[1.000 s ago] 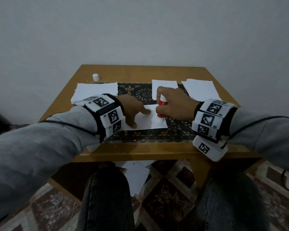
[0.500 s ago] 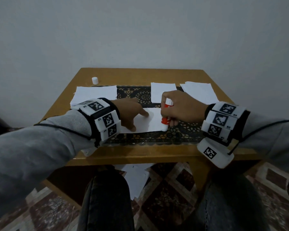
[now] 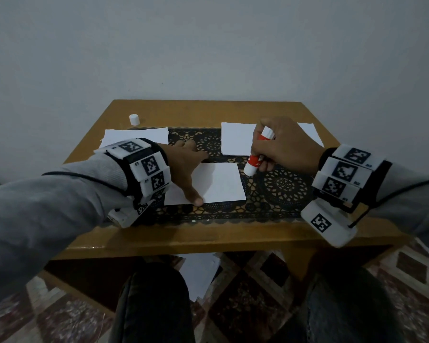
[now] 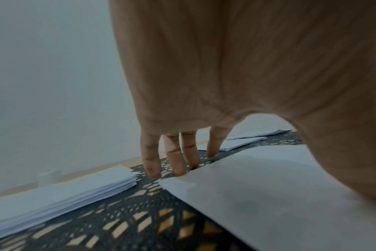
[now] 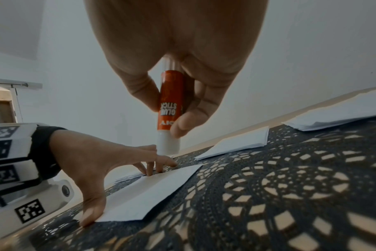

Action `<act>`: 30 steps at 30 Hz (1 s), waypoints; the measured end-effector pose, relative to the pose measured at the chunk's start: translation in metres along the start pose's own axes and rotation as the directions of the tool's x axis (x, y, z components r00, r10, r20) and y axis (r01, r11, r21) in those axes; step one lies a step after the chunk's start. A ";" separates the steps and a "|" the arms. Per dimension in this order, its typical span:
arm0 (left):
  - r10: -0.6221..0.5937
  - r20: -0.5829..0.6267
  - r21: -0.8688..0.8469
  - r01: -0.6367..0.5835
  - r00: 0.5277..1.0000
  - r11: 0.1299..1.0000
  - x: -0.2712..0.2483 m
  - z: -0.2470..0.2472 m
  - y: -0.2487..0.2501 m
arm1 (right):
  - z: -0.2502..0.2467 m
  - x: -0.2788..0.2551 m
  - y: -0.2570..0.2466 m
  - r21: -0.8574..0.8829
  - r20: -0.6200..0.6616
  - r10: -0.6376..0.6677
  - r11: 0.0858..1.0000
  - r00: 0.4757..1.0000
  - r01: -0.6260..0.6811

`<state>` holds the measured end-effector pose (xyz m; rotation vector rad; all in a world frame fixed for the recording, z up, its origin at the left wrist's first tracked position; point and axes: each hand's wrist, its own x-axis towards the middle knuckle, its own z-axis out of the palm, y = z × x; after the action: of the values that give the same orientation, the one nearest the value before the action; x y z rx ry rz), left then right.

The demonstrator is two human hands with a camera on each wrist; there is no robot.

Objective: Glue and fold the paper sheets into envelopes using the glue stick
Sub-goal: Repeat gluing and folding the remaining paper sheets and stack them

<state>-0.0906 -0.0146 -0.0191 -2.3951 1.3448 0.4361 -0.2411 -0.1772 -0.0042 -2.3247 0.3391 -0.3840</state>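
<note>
On the lace mat, head view: paper sheet is pinned flat by the spread left hand. Glue stick is gripped by the right hand, tip down, just right of the sheet.

Left wrist: fingers are straight, tips at the sheet's far edge.

Right wrist: stick is pinched between thumb and fingers, lifted off the mat.

Right hand has lifted the glue stick off the paper sheet. A second ago its white tip was down on the sheet's right edge, drawn toward the near right corner half a second ago; now the tip hangs clear of the sheet, just past its far right corner, over the black lace mat. The stick is tilted, tip down and leftward. The right hand has pulled back and to the right. Left hand has spread wider across the sheet, fingers reaching past its far edge onto the mat.
</note>
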 end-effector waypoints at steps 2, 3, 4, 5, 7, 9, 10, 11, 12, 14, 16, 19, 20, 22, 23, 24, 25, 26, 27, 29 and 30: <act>0.007 -0.015 -0.022 -0.007 1.000 1.000 0.002 0.001 -0.001 | 0.002 0.000 0.001 0.003 0.006 0.005 1.000 1.000 -0.005; 0.009 -0.025 -0.036 -0.010 1.000 0.999 0.003 0.001 -0.002 | 0.003 0.000 0.001 0.007 0.007 0.006 1.000 1.000 -0.006; 0.009 -0.031 -0.051 -0.010 0.999 0.999 0.004 0.000 -0.002 | 0.003 0.000 0.002 0.012 0.008 0.008 1.000 1.000 -0.008; 0.007 -0.030 -0.064 -0.008 1.000 0.998 0.005 0.000 -0.002 | 0.004 0.000 0.002 0.016 0.008 0.010 1.000 1.000 -0.010; 0.006 -0.009 -0.094 -0.007 1.000 0.996 0.004 -0.002 -0.001 | 0.004 0.000 0.001 0.022 0.005 0.010 1.000 1.000 -0.010; 0.025 0.014 -0.142 -0.022 1.000 0.990 0.002 -0.004 0.001 | 0.004 -0.001 0.002 0.027 0.002 0.006 1.000 1.000 -0.006; 0.039 0.021 -0.187 -0.034 0.999 0.982 0.001 -0.006 0.001 | 0.003 -0.001 0.002 0.028 -0.001 0.002 1.000 1.000 -0.002; 0.050 0.014 -0.243 -0.045 0.999 0.969 0.001 -0.007 0.000 | 0.003 -0.001 0.002 0.029 -0.004 -0.002 1.000 1.000 0.002; 0.057 -0.014 -0.294 -0.058 0.998 0.954 0.001 -0.008 -0.002 | 0.002 -0.002 0.002 0.030 -0.005 -0.005 1.000 1.000 0.005; 0.066 -0.127 -0.345 -0.106 0.990 0.933 0.003 -0.011 -0.005 | 0.000 -0.001 0.002 0.045 -0.006 -0.006 0.999 1.000 0.006; 0.072 -0.221 -0.364 -0.151 0.973 0.919 0.001 -0.015 -0.007 | -0.002 0.000 0.003 0.058 -0.010 -0.006 0.998 1.000 0.007; 0.145 -0.185 -0.463 -0.216 0.972 0.860 -0.008 -0.021 -0.010 | -0.003 0.002 0.002 0.072 -0.025 -0.015 0.997 1.000 0.017; 0.186 -0.145 -0.474 -0.233 0.972 0.849 -0.013 -0.023 -0.011 | -0.002 0.002 0.002 0.081 -0.030 -0.019 0.997 0.999 0.021; 0.244 -0.077 -0.478 -0.251 0.967 0.842 -0.020 -0.026 -0.012 | -0.001 0.003 0.000 0.092 -0.036 -0.032 0.995 0.999 0.035; 0.249 -0.063 -0.485 -0.248 0.966 0.839 -0.023 -0.027 -0.013 | 0.000 0.004 -0.002 0.093 -0.040 -0.038 0.995 0.998 0.042; 0.235 -0.062 -0.499 -0.234 0.970 0.834 -0.027 -0.028 -0.012 | 0.001 0.004 -0.003 0.091 -0.046 -0.044 0.995 0.998 0.048; 0.202 -0.072 -0.517 -0.210 0.977 0.830 -0.030 -0.027 -0.011 | 0.002 0.004 -0.005 0.091 -0.054 -0.052 0.994 0.997 0.057; 0.158 -0.095 -0.528 -0.184 0.983 0.829 -0.032 -0.026 -0.011 | 0.004 0.005 -0.007 0.090 -0.062 -0.062 0.994 0.996 0.067; 0.108 -0.125 -0.529 -0.159 0.986 0.833 -0.033 -0.023 -0.010 | 0.006 0.006 -0.009 0.087 -0.070 -0.069 0.993 0.995 0.075; 0.022 -0.179 -0.534 -0.116 0.984 0.837 -0.032 -0.013 -0.012 | 0.010 0.009 -0.012 0.072 -0.085 -0.071 0.994 0.994 0.078; -0.013 -0.174 -0.544 -0.085 0.985 0.835 -0.032 -0.007 -0.012 | 0.013 0.011 -0.013 0.059 -0.089 -0.072 0.995 0.993 0.078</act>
<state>-0.0962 0.0124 0.0028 -2.9333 1.4980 0.7285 -0.2249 -0.1635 -0.0017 -2.2690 0.2783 -0.5261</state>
